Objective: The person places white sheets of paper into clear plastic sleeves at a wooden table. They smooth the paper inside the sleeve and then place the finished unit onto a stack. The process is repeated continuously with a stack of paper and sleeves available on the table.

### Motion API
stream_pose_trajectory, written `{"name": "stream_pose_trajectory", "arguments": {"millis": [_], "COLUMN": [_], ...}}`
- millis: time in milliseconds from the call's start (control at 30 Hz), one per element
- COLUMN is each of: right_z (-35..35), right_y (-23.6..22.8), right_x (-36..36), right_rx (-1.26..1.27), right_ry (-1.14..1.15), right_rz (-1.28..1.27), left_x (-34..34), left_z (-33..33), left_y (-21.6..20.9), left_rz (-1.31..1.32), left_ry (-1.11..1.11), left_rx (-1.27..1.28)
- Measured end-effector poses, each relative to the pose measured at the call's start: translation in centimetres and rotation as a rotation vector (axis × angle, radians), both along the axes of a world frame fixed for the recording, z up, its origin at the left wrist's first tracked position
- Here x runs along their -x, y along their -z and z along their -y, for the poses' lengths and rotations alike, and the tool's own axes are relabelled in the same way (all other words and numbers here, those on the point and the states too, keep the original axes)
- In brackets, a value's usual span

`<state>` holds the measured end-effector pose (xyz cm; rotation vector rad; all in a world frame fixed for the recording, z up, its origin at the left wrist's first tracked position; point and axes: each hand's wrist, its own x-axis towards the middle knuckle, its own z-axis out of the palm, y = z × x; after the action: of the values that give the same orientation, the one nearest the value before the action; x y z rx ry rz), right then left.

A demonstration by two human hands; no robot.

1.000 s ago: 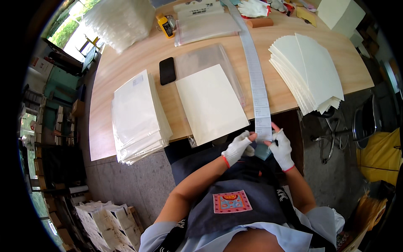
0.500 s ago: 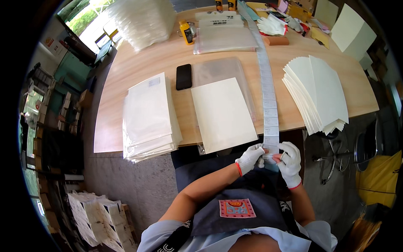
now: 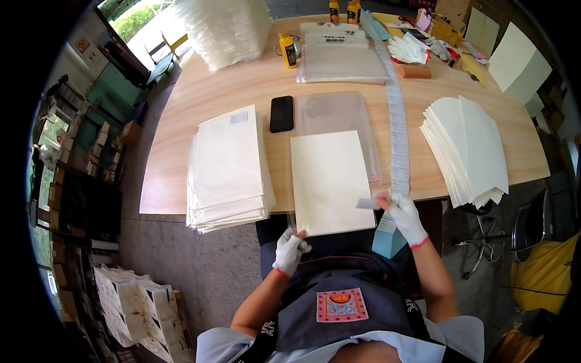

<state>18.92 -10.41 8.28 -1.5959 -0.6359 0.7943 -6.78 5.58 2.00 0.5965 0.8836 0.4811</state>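
Both of my hands wear white gloves with red cuffs and bare fingertips. My left hand (image 3: 290, 250) is closed at the near left corner of a cream sheet (image 3: 331, 181), its fingertips on that corner. The sheet lies on clear plastic at the table's front edge. Over its near right part, my right hand (image 3: 404, 216) pinches a small pale label (image 3: 367, 204) between thumb and finger. Beside that hand, a long strip of labels (image 3: 399, 145) runs down the table. Its bluish end (image 3: 388, 242) hangs over the edge above my lap.
Left of the sheet lie a stack of sleeved sheets (image 3: 227, 163) and a black phone (image 3: 281, 114). A fanned pile of cream sheets (image 3: 469, 151) is at right. Farther back are clear bags (image 3: 342, 63), a yellow bottle (image 3: 287, 49) and spare gloves (image 3: 410, 48).
My left hand has moved left from the strip to the sheet's corner. The right hand has come up and left with a label off the strip. The whole view has shifted slightly.
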Motion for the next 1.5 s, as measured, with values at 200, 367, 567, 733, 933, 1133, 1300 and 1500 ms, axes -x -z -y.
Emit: {"name": "stream_pose_trajectory", "arguments": {"millis": [200, 367, 567, 733, 933, 1133, 1300, 1500], "right_z": [-10.1, -13.4, -10.9, -2.1, -0.3, -15.3, -23.5, -20.0], "right_y": [1.3, 1.8, 0.7, -2.7, 2.3, -0.3, -0.7, -1.0], "right_x": [-3.5, -3.2, -1.2, 2.0, 4.0, 7.0, 11.1, 9.0], "right_rx": [0.104, 0.21, 0.11, 0.751, 0.396, -0.012, 0.055, -0.168], "right_ry": [-0.03, 0.08, 0.274, -0.151, -0.32, -0.374, -0.458, -0.399], "right_rz": [0.212, 0.644, 0.904, 1.007, -0.137, -0.055, 0.364, -0.041], "left_x": [4.7, 5.0, 4.6, 3.1, 2.3, 8.2, 11.0, 11.0], "left_z": [3.1, 3.5, 2.6, 0.2, -2.3, -10.3, -16.2, -18.0], "left_y": [-2.0, -2.0, -3.5, -4.7, -11.1, -14.9, -14.1, -9.0], "left_rz": [-0.125, -0.105, -0.126, -0.12, -0.236, -0.487, -1.246, -1.018], "left_ry": [0.132, 0.149, 0.302, 0.438, 0.403, -0.104, -0.118, 0.14], "left_rx": [0.012, -0.026, -0.036, -0.35, -0.928, -1.198, -1.529, -1.312]}}
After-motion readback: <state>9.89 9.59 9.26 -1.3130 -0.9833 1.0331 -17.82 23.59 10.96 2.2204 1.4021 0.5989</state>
